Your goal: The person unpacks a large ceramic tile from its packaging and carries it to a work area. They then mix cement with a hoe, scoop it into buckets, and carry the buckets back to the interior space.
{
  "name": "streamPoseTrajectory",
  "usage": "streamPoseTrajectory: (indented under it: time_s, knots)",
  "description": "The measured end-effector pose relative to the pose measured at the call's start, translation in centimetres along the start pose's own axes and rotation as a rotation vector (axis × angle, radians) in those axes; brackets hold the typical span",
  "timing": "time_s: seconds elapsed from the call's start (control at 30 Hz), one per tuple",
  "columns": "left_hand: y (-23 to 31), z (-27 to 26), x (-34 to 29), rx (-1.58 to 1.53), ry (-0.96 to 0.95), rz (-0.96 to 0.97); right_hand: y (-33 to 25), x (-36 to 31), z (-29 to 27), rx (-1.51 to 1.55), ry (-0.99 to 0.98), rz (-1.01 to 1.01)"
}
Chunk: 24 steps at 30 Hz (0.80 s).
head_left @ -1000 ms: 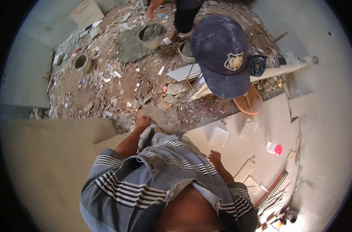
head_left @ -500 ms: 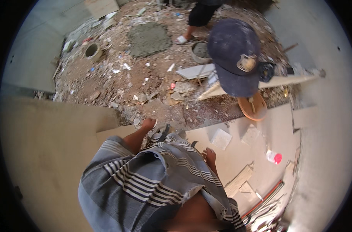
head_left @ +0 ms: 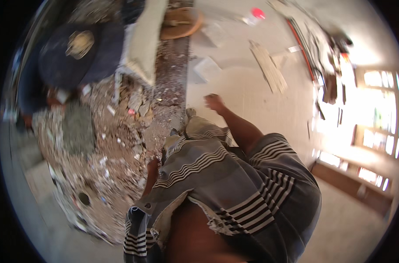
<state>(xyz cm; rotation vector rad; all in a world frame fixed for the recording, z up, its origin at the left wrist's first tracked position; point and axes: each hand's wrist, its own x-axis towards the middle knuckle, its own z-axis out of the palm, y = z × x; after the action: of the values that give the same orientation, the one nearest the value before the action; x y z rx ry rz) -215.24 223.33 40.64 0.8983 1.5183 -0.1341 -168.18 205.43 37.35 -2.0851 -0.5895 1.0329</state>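
Note:
My right hand (head_left: 215,103) is stretched forward over the pale floor (head_left: 234,83), its blurred fingers apart with nothing seen in them. A white square tile (head_left: 207,69) lies on the floor ahead of it. Low at my side, my left hand (head_left: 153,166) hangs beside the rubble ground (head_left: 120,162). Its fingers are smeared and partly hidden, so I cannot make out whether it holds anything. My striped shirt (head_left: 199,153) covers the lower middle of the view.
A person in a dark blue cap (head_left: 68,55) is at the far left, beside a pale board (head_left: 142,44). An orange basin (head_left: 184,26), a pink-lidded container (head_left: 254,16), wooden strips (head_left: 267,65) and a red rod (head_left: 298,46) lie ahead. Grey mortar (head_left: 78,129) sits on the rubble.
My view has swung to the right, so the rubble and the capped person are now at the left and bright windows show at the right. My right arm reaches farther out.

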Motion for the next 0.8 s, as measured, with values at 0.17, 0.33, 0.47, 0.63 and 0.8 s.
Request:
streamPoseTrajectory:
  time_s: [0.17, 0.33, 0.47, 0.63, 0.8]
  knots:
    - [-1.4, -8.6, 0.7, 0.242, 0.008, -0.098, -3.4, -6.0, 6.2, -0.298, 0.185, -0.046]
    - [5.7, -7.3, 4.5, 0.361, 0.018, 0.015, -0.8, -11.4, 2.3, -0.043, 0.296, 0.354]
    - [10.4, 0.2, 5.9, 0.421, -0.028, 0.118, 3.8, -14.2, -1.1, 0.161, 0.571, 0.511]
    - [13.6, 12.2, 4.4, 0.522, -0.127, 0.234, 11.4, -18.6, -2.9, 0.136, 0.496, 0.55]
    - [16.7, 24.9, -0.2, 0.833, -0.211, 0.4, 18.8, -25.0, -4.4, 0.153, 0.32, 0.701]
